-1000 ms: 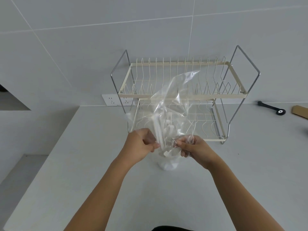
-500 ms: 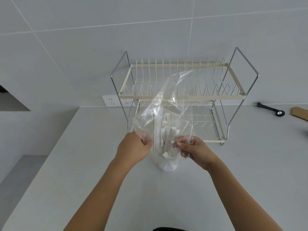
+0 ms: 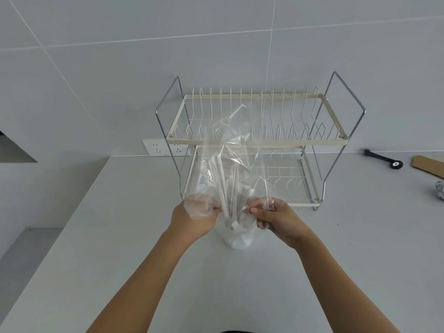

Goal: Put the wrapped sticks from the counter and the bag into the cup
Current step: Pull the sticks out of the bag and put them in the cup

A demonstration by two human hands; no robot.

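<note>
1. Between my hands, over the grey counter (image 3: 120,248), the clear crinkled plastic bag (image 3: 230,150) hangs upside down, its white paper-wrapped sticks (image 3: 228,188) pointing down into the white cup (image 3: 237,243) just below.
2. My left hand (image 3: 194,218) pinches the bag's left edge; my right hand (image 3: 276,218) pinches the right edge.
3. Bare counter lies on either side of the cup.
4. Close behind stands the cream two-tier wire dish rack (image 3: 257,140); far right lie a black handled tool (image 3: 382,159), brown cardboard (image 3: 427,164) and crumpled foil (image 3: 439,191).
</note>
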